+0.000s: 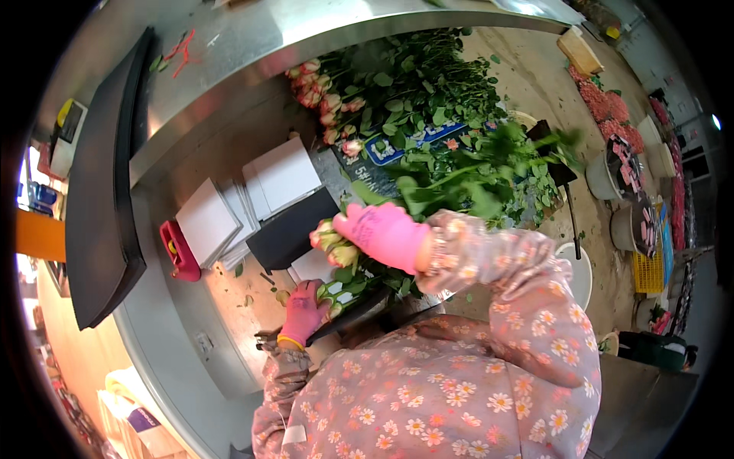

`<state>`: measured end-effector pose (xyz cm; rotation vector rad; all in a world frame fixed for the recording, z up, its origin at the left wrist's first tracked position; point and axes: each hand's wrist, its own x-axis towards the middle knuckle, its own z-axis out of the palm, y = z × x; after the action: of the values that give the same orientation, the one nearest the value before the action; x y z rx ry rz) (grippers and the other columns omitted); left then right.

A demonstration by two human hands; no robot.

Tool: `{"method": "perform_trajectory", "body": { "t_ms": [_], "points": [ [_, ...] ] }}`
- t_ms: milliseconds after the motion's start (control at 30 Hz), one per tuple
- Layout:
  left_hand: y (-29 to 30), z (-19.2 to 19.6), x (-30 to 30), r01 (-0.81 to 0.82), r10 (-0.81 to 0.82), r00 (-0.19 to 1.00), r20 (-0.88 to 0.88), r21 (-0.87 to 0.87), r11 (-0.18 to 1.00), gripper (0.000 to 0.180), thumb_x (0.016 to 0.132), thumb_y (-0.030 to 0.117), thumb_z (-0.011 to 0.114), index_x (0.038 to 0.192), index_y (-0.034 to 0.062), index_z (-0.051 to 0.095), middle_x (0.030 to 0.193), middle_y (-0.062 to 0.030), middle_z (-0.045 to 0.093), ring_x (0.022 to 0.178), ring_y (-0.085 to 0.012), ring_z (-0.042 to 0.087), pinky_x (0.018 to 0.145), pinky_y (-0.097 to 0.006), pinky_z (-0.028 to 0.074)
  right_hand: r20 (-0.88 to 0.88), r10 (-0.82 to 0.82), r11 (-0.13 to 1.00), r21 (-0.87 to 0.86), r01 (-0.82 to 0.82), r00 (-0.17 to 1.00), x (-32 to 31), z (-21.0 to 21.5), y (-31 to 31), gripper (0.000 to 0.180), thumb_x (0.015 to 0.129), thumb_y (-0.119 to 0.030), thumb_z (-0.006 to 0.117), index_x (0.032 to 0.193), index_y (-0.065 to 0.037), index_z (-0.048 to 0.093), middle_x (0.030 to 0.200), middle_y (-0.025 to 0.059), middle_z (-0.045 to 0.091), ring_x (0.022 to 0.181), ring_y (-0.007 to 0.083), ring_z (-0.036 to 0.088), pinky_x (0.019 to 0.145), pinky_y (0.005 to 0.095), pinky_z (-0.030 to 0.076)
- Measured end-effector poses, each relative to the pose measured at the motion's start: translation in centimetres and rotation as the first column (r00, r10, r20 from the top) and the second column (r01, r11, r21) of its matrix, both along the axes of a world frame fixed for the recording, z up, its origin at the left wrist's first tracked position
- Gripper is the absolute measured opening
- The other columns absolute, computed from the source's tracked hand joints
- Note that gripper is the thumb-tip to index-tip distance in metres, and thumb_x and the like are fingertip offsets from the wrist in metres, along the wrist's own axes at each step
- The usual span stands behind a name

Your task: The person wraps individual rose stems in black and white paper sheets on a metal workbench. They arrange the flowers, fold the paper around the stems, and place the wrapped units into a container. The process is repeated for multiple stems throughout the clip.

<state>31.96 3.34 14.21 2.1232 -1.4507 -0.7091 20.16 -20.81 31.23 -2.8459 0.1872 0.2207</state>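
My right hand [382,236], in a pink glove, is closed around roses with pale pink and green heads [342,254]. Their leafy green stems reach up and to the right, partly blurred. Lower left, my left hand [303,312], in a pink glove with a yellow cuff, curls against greenish rose heads [333,294]; its fingertips are partly hidden. Dark leaves [382,277] lie beneath my right wrist, over a black ledge [344,317]. Beyond my hands, a large heap of pink-and-cream roses [329,103] lies with its leafy stems [428,84] pointing right.
White card stacks [281,177] and a black box [292,229] stand left of my hands, beside a red holder [180,251]. A metal shelf [267,46] runs across the far side. Buckets [604,180], a yellow crate [648,271] and pink flowers [608,107] stand at right.
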Motion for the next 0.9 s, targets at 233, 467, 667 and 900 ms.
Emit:
{"method": "perform_trajectory", "body": {
  "t_ms": [233, 467, 667, 900],
  "points": [
    [0.5, -0.8, -0.2, -0.005, 0.006, 0.999, 0.036, -0.028, 1.0, 0.046, 0.071, 0.023, 0.068, 0.111, 0.0053, 0.052, 0.104, -0.016, 0.055, 0.096, -0.0347, 0.053, 0.082, -0.043, 0.043, 0.061, -0.04, 0.992, 0.124, 0.032, 0.997, 0.9, -6.3, -2.4, 0.038, 0.074, -0.013, 0.062, 0.11, -0.01, 0.05, 0.101, 0.0149, 0.054, 0.09, 0.0319, 0.06, 0.071, 0.0398, 0.05],
    [0.6, -1.3, 0.2, 0.014, -0.013, 1.0, 0.025, -0.03, 0.999, 0.046, 0.071, 0.021, 0.07, 0.111, 0.0057, 0.052, 0.103, -0.0151, 0.056, 0.098, -0.0341, 0.052, 0.082, -0.042, 0.042, 0.193, -0.111, 0.987, 0.134, 0.086, 0.975, -0.7, -6.8, -3.2, 0.042, 0.073, -0.013, 0.063, 0.112, -0.01, 0.048, 0.101, 0.0131, 0.052, 0.092, 0.0306, 0.059, 0.07, 0.0401, 0.05],
    [0.3, -0.8, 0.5, 0.062, -0.061, 0.997, 0.037, -0.026, 0.998, 0.047, 0.071, 0.021, 0.07, 0.111, 0.0045, 0.053, 0.104, -0.0155, 0.057, 0.099, -0.0337, 0.053, 0.083, -0.042, 0.043, 0.276, -0.152, 0.982, 0.152, 0.113, 0.949, -1.2, -6.8, -3.5, 0.044, 0.072, -0.014, 0.063, 0.113, -0.01, 0.048, 0.099, 0.0117, 0.051, 0.093, 0.0296, 0.058, 0.07, 0.0394, 0.05],
    [0.3, -1.5, 0.5, 0.031, -0.031, 1.0, -0.001, -0.026, 0.999, 0.046, 0.071, 0.022, 0.07, 0.111, 0.0054, 0.053, 0.104, -0.0157, 0.057, 0.099, -0.0339, 0.052, 0.083, -0.042, 0.043, 0.451, -0.275, 0.956, 0.225, 0.19, 0.849, -3.0, -6.7, -2.7, 0.043, 0.07, -0.013, 0.065, 0.11, -0.01, 0.05, 0.096, 0.01, 0.053, 0.09, 0.0283, 0.058, 0.072, 0.0371, 0.05]
  ]
}}
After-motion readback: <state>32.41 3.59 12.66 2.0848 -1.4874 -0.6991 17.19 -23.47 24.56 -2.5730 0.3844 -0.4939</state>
